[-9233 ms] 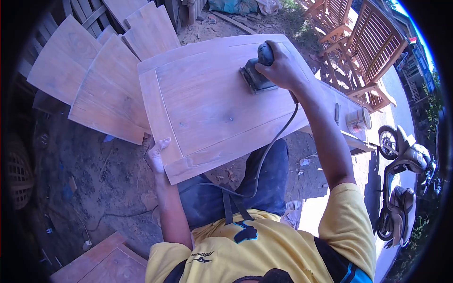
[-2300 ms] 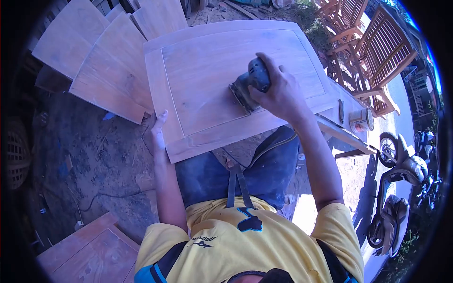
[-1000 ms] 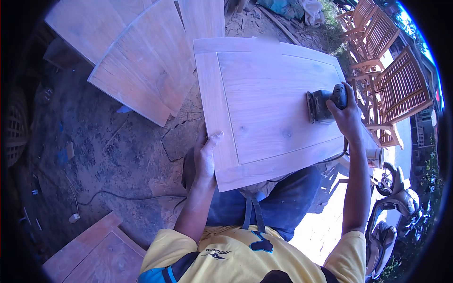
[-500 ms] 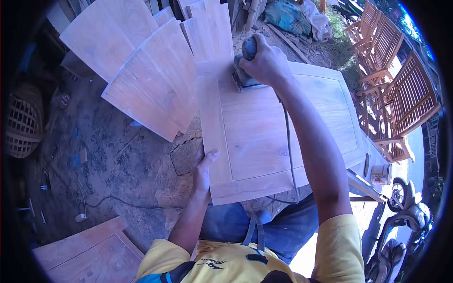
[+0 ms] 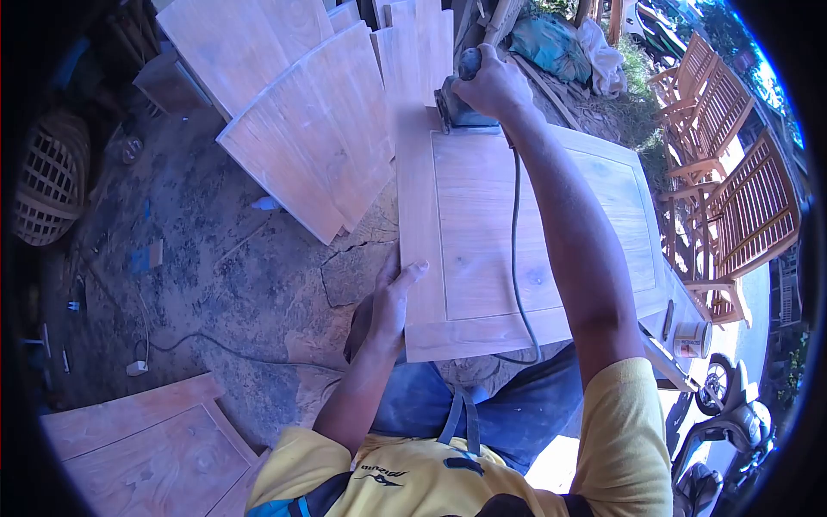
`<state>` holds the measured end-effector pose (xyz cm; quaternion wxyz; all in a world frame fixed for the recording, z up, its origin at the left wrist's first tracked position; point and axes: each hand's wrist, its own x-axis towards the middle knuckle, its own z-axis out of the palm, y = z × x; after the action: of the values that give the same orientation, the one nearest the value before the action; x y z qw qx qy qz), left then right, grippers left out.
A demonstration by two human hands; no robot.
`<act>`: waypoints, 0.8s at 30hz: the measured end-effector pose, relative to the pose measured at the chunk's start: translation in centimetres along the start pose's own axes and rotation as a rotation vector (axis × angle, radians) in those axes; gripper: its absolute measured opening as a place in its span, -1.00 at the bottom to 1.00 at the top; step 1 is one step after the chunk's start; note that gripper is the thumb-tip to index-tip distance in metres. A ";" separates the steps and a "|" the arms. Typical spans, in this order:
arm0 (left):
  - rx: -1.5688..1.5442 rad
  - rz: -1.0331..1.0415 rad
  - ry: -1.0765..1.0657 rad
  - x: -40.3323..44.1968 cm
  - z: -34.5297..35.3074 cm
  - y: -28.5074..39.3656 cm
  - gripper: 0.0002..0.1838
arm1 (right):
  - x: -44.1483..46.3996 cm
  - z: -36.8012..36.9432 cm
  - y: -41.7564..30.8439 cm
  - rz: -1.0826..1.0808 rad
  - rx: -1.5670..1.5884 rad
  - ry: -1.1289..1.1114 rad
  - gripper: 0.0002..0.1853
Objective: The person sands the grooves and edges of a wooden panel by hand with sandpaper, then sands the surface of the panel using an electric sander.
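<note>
A framed wooden panel point(image 5: 491, 233) lies across the front of my body, one end over a bench point(image 5: 680, 302) at the right. On its far edge, near the far left corner, sits a dark power sander point(image 5: 465, 110). My right hand point(image 5: 495, 84) is closed round the sander's knob, and the sander's cord point(image 5: 519, 250) hangs down over the panel. My left hand point(image 5: 398, 297) grips the panel's left edge, thumb on top and fingers hidden beneath.
Several loose wooden panels point(image 5: 319, 129) lean at the back left. Another framed panel point(image 5: 155, 457) is at the lower left, near a woven basket point(image 5: 53, 181). A can point(image 5: 692, 339) stands on the bench. Slatted chairs point(image 5: 749, 207) and a motorbike point(image 5: 732, 422) are at the right.
Over the last second, the sander in my right hand has gone from the panel's right part to its far left edge. My left hand keeps its grip. The camera view has shifted.
</note>
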<state>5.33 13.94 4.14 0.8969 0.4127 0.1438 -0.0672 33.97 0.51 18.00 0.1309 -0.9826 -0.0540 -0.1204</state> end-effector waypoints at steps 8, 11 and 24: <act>0.024 -0.051 0.006 0.0 0.0 -0.4 -0.32 | -10.0 -1.5 -4.1 -0.372 0.128 -0.181 -0.12; 0.041 -0.069 0.003 -0.3 0.2 -0.5 -0.33 | -9.5 -1.0 -3.5 -0.381 0.147 -0.162 -0.15; -0.759 -0.171 -0.234 0.3 -1.6 -2.5 0.04 | -24.8 -7.3 -3.1 -0.355 0.271 -0.391 -0.06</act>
<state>4.72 13.53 1.27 0.9870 0.0285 0.0894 -0.1303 7.93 -0.33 19.42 0.2251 -0.9359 -0.2648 0.0583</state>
